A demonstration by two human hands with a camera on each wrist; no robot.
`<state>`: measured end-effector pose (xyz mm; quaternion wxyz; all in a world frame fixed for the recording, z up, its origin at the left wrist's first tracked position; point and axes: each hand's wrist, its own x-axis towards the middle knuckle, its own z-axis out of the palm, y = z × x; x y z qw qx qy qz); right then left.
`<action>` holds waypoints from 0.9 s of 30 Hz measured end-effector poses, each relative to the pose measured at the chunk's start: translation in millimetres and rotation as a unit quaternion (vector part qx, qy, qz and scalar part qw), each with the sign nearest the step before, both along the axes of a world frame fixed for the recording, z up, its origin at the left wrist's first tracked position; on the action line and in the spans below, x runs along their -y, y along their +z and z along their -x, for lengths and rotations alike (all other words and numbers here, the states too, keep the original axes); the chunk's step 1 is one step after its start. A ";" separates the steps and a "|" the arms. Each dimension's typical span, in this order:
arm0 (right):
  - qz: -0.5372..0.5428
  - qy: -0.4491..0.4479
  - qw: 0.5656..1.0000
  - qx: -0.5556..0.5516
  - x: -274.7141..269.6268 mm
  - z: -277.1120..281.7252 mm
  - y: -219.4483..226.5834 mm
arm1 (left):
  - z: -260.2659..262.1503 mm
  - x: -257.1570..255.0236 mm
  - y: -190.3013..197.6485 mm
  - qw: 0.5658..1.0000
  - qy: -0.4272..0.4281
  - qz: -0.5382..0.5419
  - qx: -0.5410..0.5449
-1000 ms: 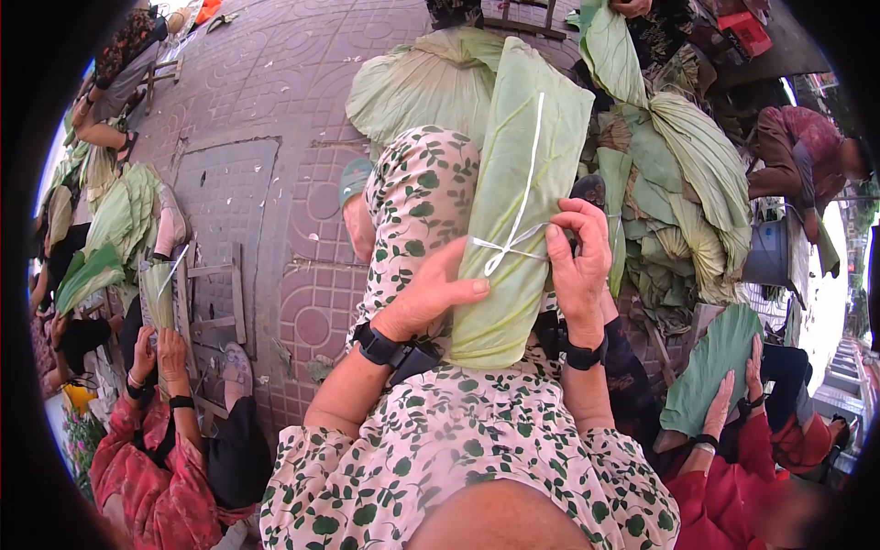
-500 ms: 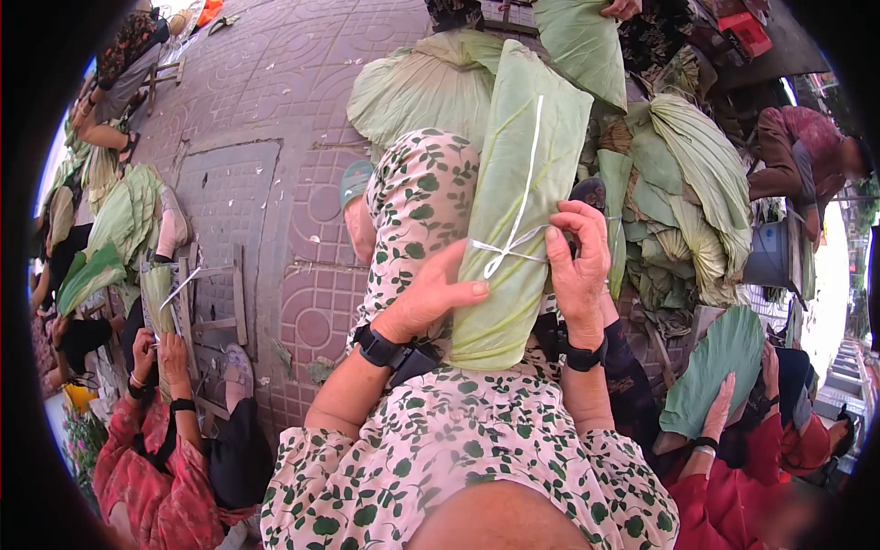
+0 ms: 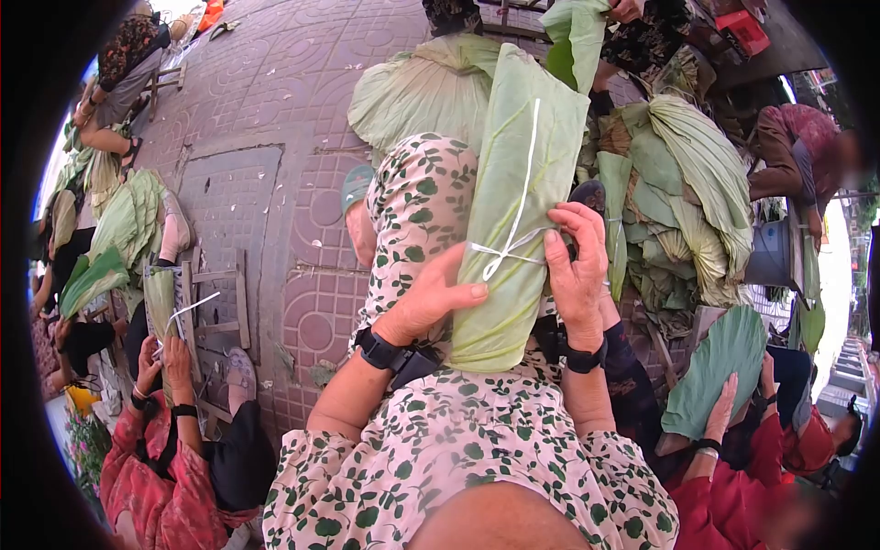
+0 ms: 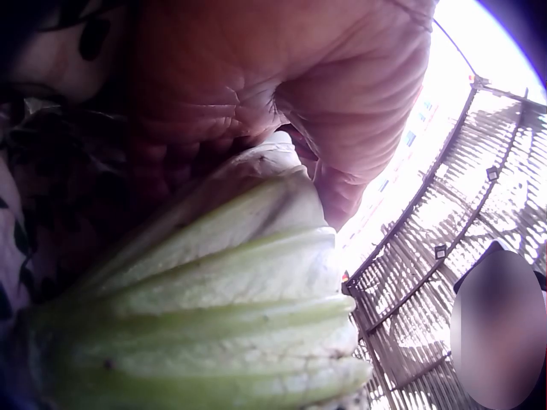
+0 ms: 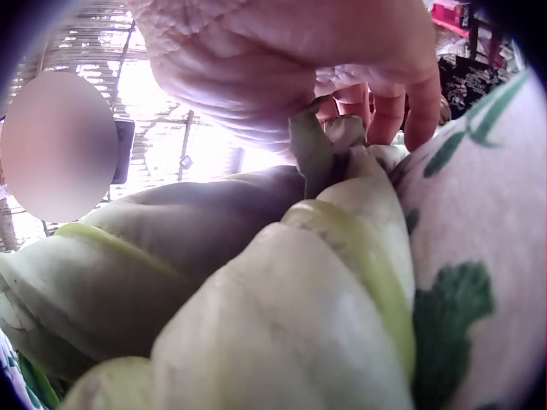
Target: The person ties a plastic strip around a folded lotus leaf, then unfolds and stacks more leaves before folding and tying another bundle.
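Observation:
A long, flat bundle of folded green leaf (image 3: 522, 174) lies tilted over the lap, a white string (image 3: 526, 197) tied round it in a bow with one strand running up its face. The left hand (image 3: 431, 298) grips its left edge, thumb on top near the knot and the other fingers hidden beneath. At the opposite edge, the right hand (image 3: 579, 275) holds the bundle, thumb at the edge beside the string and fingers bent. Pleated leaf folds (image 4: 231, 307) fill the left wrist view below the palm. In the right wrist view, a rolled leaf end (image 5: 282, 316) lies under the hand.
Large leaves (image 3: 431, 87) are spread on the paving ahead. A leaf pile (image 3: 678, 192) stands at the right beside a grey bucket (image 3: 768, 257). People sit on both sides, one holding a green leaf (image 3: 720, 367). A wooden stool (image 3: 220, 302) is at the left.
Both hands keep their hold, and the bundle has barely shifted. At the top, another person's leaf has moved and folded. The string on the left neighbour's bundle has changed position.

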<state>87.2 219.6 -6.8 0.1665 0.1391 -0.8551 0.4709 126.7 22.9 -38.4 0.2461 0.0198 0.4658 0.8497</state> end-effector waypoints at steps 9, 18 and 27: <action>0.007 0.002 1.000 0.007 -0.7 1.5 -2.1 | 1.0 -0.4 -1.5 1.000 -0.001 -0.009 0.011; 0.011 0.001 1.000 0.010 0.1 1.6 -1.5 | 1.2 -0.4 1.3 1.000 -0.003 -0.010 0.011; 0.013 -0.002 1.000 0.010 -0.2 1.9 -1.7 | 0.7 -1.2 3.5 1.000 0.000 -0.012 0.007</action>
